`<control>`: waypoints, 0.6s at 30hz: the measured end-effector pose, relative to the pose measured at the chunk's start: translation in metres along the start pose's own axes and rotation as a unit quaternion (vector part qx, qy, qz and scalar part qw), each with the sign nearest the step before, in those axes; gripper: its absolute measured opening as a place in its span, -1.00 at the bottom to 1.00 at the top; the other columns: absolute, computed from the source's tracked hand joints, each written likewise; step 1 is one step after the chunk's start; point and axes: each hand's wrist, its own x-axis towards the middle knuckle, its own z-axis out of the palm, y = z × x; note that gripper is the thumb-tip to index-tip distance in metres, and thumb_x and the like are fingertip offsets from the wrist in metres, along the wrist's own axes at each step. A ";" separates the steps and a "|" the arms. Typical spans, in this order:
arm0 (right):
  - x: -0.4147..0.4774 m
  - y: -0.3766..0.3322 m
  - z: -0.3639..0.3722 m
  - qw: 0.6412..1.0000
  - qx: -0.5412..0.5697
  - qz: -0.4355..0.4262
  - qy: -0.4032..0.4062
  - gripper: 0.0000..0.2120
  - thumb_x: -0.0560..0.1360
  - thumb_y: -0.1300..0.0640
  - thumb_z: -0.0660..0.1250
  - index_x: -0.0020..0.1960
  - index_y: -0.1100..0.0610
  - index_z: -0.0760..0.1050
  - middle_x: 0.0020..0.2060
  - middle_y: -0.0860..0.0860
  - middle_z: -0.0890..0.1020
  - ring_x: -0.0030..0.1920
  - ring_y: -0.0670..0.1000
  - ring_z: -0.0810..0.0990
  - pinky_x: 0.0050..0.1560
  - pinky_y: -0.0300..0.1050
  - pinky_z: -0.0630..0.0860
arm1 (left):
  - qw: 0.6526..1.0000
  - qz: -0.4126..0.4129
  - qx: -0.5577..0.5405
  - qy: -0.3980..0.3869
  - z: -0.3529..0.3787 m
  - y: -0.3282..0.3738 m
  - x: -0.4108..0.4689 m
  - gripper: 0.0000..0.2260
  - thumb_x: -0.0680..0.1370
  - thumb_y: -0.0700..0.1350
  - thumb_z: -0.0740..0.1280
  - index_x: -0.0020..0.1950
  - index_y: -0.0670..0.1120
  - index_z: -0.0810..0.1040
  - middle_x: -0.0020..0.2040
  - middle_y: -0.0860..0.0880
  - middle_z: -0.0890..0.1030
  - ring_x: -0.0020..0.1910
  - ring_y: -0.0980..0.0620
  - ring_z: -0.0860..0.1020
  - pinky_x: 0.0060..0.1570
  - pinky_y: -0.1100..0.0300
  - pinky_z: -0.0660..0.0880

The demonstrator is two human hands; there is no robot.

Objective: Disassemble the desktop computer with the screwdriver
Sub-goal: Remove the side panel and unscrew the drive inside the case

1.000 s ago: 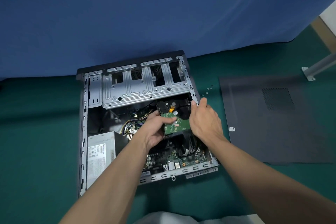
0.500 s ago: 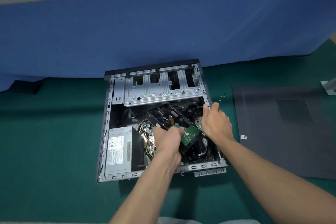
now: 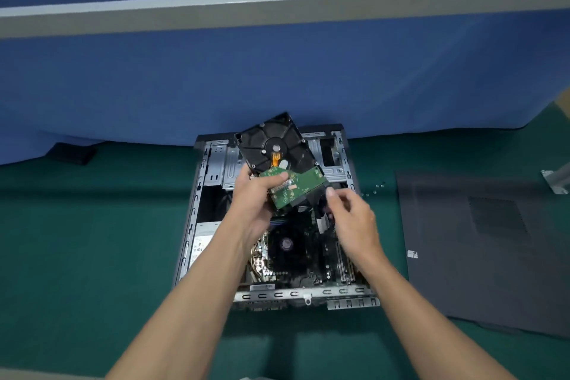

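Note:
The open desktop case (image 3: 190, 225) lies flat on the green mat. My left hand (image 3: 251, 205) grips a black hard drive (image 3: 277, 140) by its left edge, thumb on the green circuit board, and holds it tilted above the case. My right hand (image 3: 354, 219) is at the drive's near right corner. Its thumb and curled fingers pinch the dark cable plug (image 3: 322, 197) there. Inside the case I see the CPU fan (image 3: 287, 244) and the power supply (image 3: 203, 241). No screwdriver is in view.
The removed grey side panel (image 3: 481, 256) lies on the mat to the right. Several small screws (image 3: 374, 190) sit between it and the case. A metal leg bracket (image 3: 555, 182) is at the far right. A blue curtain (image 3: 154, 86) hangs behind the case.
My left hand has lifted the hard drive up out of the case. My right hand left the case's right rim and came to the drive's connector end. The camera tilted up.

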 end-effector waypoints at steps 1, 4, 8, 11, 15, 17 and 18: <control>-0.001 -0.005 0.003 0.999 0.028 0.011 -0.024 -0.70 0.55 -0.19 0.21 -0.15 0.01 0.51 -0.36 -0.20 0.57 -0.35 -0.26 0.49 -0.37 -0.41 0.35 | 1.000 0.000 -0.002 -0.010 0.000 0.002 0.001 -0.57 0.36 -0.45 0.40 0.06 0.00 0.48 -0.02 -0.16 0.68 -0.08 -0.14 0.67 -0.07 -0.15 0.60; -0.001 -0.013 0.007 0.994 0.097 0.037 -0.044 -0.64 0.55 -0.10 0.29 -0.22 0.18 0.47 -0.41 -0.06 0.52 -0.37 -0.12 0.47 -0.32 -0.30 0.41 | 1.000 0.004 0.008 -0.020 0.004 0.004 0.001 -0.63 0.36 -0.37 0.47 0.07 -0.07 0.50 -0.05 -0.15 0.69 -0.14 -0.13 0.68 -0.17 -0.09 0.60; 0.002 -0.014 0.003 0.972 0.211 0.087 -0.059 -0.75 0.56 0.07 0.33 -0.14 0.25 0.58 -0.18 0.19 0.68 -0.12 0.18 0.66 -0.01 0.07 0.59 | 1.000 0.010 0.000 0.010 0.011 -0.003 0.000 -0.63 0.34 -0.29 0.54 0.08 -0.10 0.53 -0.03 -0.16 0.69 -0.10 -0.16 0.68 -0.20 -0.07 0.61; 0.000 -0.010 0.003 0.967 0.220 0.105 -0.070 -0.77 0.57 0.12 0.32 -0.12 0.29 0.58 -0.21 0.14 0.70 -0.21 0.04 0.67 -0.18 -0.12 0.60 | 0.999 -0.006 -0.023 0.030 0.014 -0.009 0.000 -0.65 0.38 -0.35 0.50 0.06 -0.10 0.50 -0.04 -0.18 0.69 -0.11 -0.19 0.68 -0.15 -0.22 0.60; 0.001 -0.009 -0.005 0.946 0.272 0.136 -0.110 -0.81 0.57 0.20 0.29 -0.12 0.33 0.52 -0.22 0.19 0.69 -0.25 0.06 0.68 -0.30 -0.18 0.58 | 0.998 -0.031 -0.031 0.044 0.011 -0.012 -0.001 -0.65 0.39 -0.41 0.45 0.05 -0.11 0.45 -0.06 -0.22 0.68 -0.12 -0.22 0.68 -0.16 -0.34 0.56; 0.001 -0.011 -0.004 0.946 0.273 0.139 -0.102 -0.80 0.57 0.18 0.29 -0.12 0.32 0.52 -0.19 0.20 0.69 -0.20 0.11 0.68 -0.26 -0.11 0.60 | 0.997 -0.027 -0.036 0.056 0.011 -0.014 -0.002 -0.64 0.39 -0.42 0.44 0.07 -0.12 0.46 -0.07 -0.22 0.68 -0.13 -0.22 0.68 -0.16 -0.34 0.56; 0.001 -0.012 0.001 0.949 0.268 0.145 -0.080 -0.78 0.58 0.16 0.28 -0.11 0.32 0.53 -0.19 0.20 0.69 -0.17 0.14 0.68 -0.21 -0.04 0.61 | 0.996 -0.020 -0.043 0.070 0.012 -0.016 -0.002 -0.63 0.38 -0.43 0.45 0.08 -0.14 0.47 -0.06 -0.23 0.68 -0.12 -0.23 0.67 -0.15 -0.34 0.56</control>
